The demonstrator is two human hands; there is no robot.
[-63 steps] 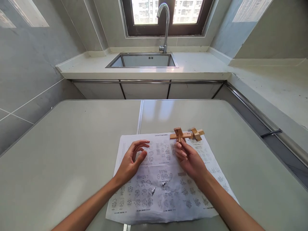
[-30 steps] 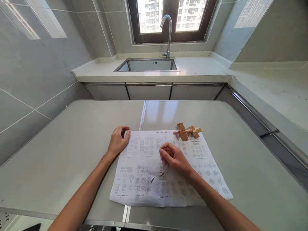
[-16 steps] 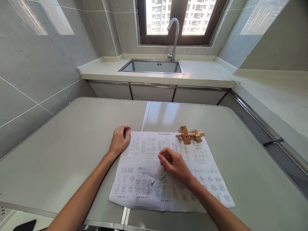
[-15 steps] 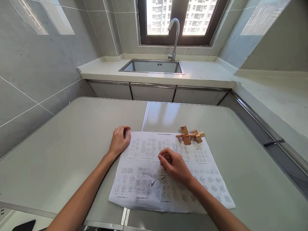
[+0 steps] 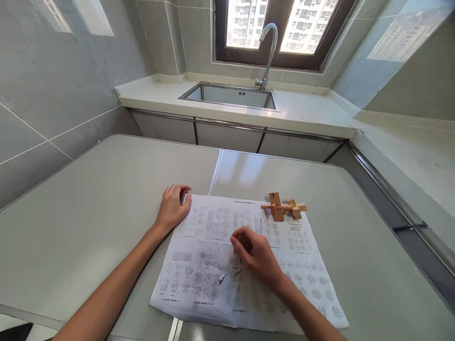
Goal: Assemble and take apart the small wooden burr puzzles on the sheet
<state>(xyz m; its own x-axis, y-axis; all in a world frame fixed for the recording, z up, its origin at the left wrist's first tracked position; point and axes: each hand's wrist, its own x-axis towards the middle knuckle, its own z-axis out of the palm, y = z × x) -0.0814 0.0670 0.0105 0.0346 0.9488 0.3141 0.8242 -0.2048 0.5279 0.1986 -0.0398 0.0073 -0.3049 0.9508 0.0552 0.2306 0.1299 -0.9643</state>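
Observation:
A large white printed sheet (image 5: 213, 312) with rows of small drawings lies on the table. At its upper left corner rests my left hand (image 5: 174, 203), fingers loosely bent, thumb apart from them, with nothing seen in its grasp. My right hand (image 5: 256, 255) is over the middle of the sheet, thumb and forefinger pinched together; whatever is between them is hidden. Just below its fingers is a small dark sliver (image 5: 238, 272), and a shiny silver sliver (image 5: 222, 279) lies to the left. A small wooden airplane model (image 5: 277, 208) sits at the sheet's upper right corner.
The pale table (image 5: 88, 213) has a seam down its middle. Beyond it a counter (image 5: 149, 97) carries a sink (image 5: 227, 97) and a tall faucet (image 5: 269, 52) under a window. Tiled walls stand on both sides.
The view has shifted and tilted slightly, so the sheet and the wooden airplane model appear a little lower. Both hands keep nearly the same pose and place on the sheet.

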